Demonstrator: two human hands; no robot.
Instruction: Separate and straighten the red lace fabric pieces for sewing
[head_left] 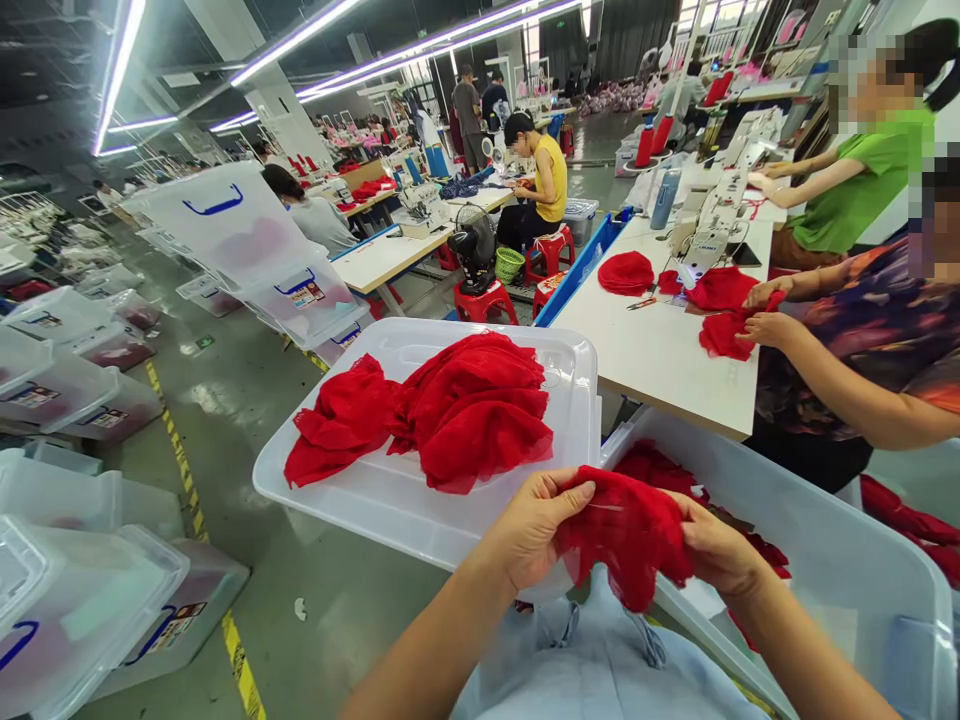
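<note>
Wearer's hands (pixel 536 525) number two, black fans (pixel 474 237) one, green baskets (pixel 508 265) one.

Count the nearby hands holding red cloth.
4: the wearer's left hand and right hand on the raised red piece; the nearby worker's upper hand and lower hand at the white table. Others may be hidden.

We see a bright scene under long white ceiling tube lights (pixel 424 50). Wide-angle distortion tilts the edges, and distant parts look soft.
</note>
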